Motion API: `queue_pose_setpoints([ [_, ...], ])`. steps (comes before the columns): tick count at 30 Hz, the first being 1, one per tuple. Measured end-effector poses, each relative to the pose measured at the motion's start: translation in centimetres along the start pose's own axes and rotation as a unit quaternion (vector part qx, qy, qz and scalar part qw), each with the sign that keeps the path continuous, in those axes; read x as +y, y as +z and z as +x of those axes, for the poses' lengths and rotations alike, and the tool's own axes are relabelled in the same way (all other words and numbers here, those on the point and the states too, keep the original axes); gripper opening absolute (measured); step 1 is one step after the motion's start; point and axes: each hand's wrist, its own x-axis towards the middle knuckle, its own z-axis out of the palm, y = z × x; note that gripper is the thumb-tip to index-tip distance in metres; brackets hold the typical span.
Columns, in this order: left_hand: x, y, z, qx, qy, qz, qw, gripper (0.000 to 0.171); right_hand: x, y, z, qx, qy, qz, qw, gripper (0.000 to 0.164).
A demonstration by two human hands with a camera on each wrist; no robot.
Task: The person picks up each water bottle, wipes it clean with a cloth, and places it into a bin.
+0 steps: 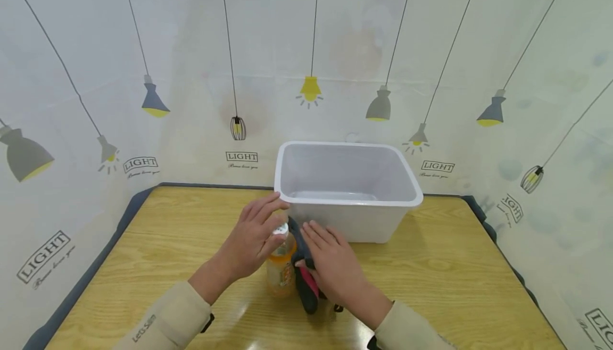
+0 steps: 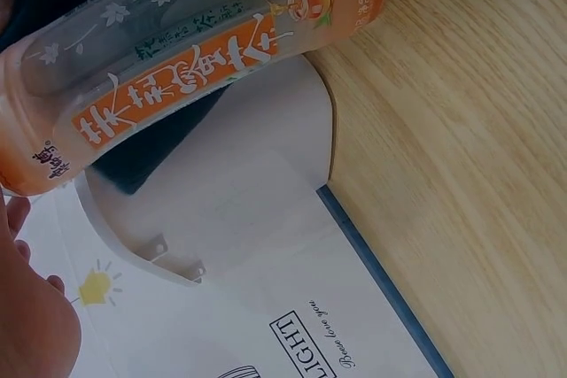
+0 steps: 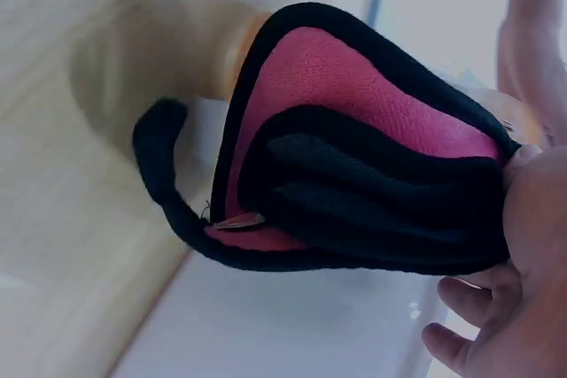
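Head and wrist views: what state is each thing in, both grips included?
Bottle: upright, held; fill level unclear.
Cap: on the bottle, partly covered by fingers.
Dark cloth item: folded, pink lining showing, held.
White tub: upright on the table, open-topped.
Left grip: curled round the bottle's top.
Right grip: holding the dark cloth item.

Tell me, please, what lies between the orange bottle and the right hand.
The head view shows a dark, pink-lined cloth item between the orange bottle and the right hand.
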Motion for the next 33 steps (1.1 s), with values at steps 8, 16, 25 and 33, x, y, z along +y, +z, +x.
queue_pose_setpoints([
  [8, 0.0, 0.2, 0.0, 0.006, 0.008, 0.0, 1.0, 0.058, -0.4, -2.4, 1.2, 0.049, -0.01, 0.005, 0.999, 0.066],
  [16, 0.0, 0.2, 0.0, 0.004, 0.004, -0.001, 1.0, 0.058, -0.7, -2.2, 1.3, 0.037, -0.013, -0.028, 0.999, 0.069],
  [25, -0.1, 0.2, -0.1, 0.002, 0.003, 0.002, 1.0, 0.052, -0.5, -1.5, 0.7, 0.037, -0.013, -0.044, 0.998, 0.071],
  [33, -0.1, 0.2, -0.2, 0.0, -0.002, -0.002, 1.0, 0.05, -0.4, 0.0, 0.1, -0.03, -0.01, -0.053, 0.998, 0.071],
])
